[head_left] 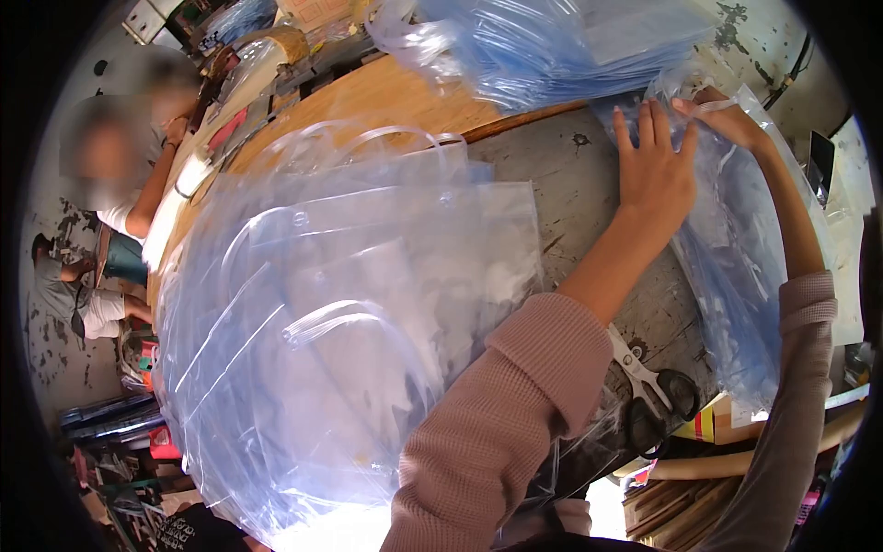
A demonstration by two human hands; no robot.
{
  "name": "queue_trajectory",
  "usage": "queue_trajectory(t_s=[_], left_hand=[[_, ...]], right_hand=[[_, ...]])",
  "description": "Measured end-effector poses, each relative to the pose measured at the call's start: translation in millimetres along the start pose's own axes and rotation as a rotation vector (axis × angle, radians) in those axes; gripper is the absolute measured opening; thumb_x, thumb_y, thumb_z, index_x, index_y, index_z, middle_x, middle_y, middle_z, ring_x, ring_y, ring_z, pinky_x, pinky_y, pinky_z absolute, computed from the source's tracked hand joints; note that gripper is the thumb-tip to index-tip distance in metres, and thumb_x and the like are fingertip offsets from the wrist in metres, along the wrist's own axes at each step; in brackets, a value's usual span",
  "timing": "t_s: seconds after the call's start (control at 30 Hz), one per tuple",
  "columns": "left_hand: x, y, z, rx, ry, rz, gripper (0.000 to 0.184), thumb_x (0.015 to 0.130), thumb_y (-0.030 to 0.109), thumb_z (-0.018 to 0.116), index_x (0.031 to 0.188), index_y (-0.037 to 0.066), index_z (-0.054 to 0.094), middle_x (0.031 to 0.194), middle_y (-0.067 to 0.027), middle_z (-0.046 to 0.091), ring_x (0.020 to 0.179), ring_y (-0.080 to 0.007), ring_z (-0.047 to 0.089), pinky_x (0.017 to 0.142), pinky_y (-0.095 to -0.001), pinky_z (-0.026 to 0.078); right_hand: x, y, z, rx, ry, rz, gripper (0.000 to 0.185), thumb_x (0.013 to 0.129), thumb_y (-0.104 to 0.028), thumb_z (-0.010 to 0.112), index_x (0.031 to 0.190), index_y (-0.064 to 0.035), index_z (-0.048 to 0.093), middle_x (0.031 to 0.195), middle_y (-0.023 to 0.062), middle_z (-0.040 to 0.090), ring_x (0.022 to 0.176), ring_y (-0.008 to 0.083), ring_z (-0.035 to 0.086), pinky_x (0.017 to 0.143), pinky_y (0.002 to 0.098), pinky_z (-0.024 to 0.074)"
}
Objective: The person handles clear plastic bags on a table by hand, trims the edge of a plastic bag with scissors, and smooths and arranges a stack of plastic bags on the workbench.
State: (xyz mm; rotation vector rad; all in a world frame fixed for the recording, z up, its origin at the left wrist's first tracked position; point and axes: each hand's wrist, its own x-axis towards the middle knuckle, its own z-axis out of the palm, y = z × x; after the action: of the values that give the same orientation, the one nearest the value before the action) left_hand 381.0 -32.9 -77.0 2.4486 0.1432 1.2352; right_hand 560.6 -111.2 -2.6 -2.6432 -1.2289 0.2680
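Observation:
My left hand (655,175) lies with fingers spread on the upper end of a pile of clear bluish plastic bags (736,267) at the right of the table. Just beside it, my right hand (727,118) is closed on the top edge of a clear plastic bag, near a whitish handle strip; its fingertips are partly hidden by the film. A large fanned pile of clear plastic bags with handles (368,248) covers the left and middle of the table. Scissors with black handles (655,391) lie below my left forearm.
A thick stack of bluish plastic sheets (570,46) lies at the back on a wooden board (414,97). Two people with blurred faces are at the far left, and another person (87,294) is behind them. Cardboard pieces (685,506) stand below the table's right edge.

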Motion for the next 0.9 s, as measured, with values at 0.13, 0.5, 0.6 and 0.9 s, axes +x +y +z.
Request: queue_trajectory(t_s=[0.13, 0.5, 0.6, 0.9], left_hand=[[-2, 0, 1, -0.007, 0.029, -0.003, 0.04, 0.081, 0.01, 0.047, 0.12, 0.007, 0.052, 0.128, -0.0298, 0.039, 0.125, -0.0392, 0.034, 0.103, -0.0611, 0.015], [0, 1, 10, 0.027, 0.003, -0.05, 0.04, 0.082, 0.018, 0.052, 0.121, 0.014, 0.053, 0.132, -0.0265, 0.038, 0.127, -0.0362, 0.033, 0.105, -0.0604, 0.011], [1, 5, 13, 0.003, -0.07, -0.096, 0.044, 0.082, 0.025, 0.054, 0.124, 0.016, 0.051, 0.135, -0.0256, 0.035, 0.129, -0.0355, 0.029, 0.106, -0.0603, 0.007], [3, 12, 1, 0.091, -0.206, -0.151, 0.046, 0.083, 0.022, 0.053, 0.128, 0.021, 0.048, 0.137, -0.022, 0.033, 0.13, -0.032, 0.027, 0.107, -0.0573, 0.01]], right_hand=[[-9, 8, 29, -0.017, 0.441, -0.158, 0.052, 0.087, -0.048, 0.049, 0.086, 0.0035, 0.058, 0.086, 0.0146, 0.054, 0.078, 0.0307, 0.05, 0.069, 0.0411, 0.0387], [-49, 18, 52, -0.52, 0.387, -0.065, 0.043, 0.094, -0.026, 0.04, 0.134, -0.0106, 0.041, 0.108, 0.0179, 0.054, 0.101, 0.0382, 0.05, 0.079, 0.0452, 0.042], [-67, 30, 71, -0.412, 0.527, -0.279, 0.053, 0.096, -0.036, 0.035, 0.142, -0.0099, 0.027, 0.137, 0.0213, 0.035, 0.129, 0.0388, 0.029, 0.1, 0.0489, 0.0295], [-165, -54, 41, -0.256, -0.102, 0.039, 0.074, 0.091, -0.053, 0.036, 0.146, -0.0116, 0.01, 0.152, 0.015, -0.001, 0.14, 0.0314, -0.003, 0.108, 0.0566, 0.0021]])
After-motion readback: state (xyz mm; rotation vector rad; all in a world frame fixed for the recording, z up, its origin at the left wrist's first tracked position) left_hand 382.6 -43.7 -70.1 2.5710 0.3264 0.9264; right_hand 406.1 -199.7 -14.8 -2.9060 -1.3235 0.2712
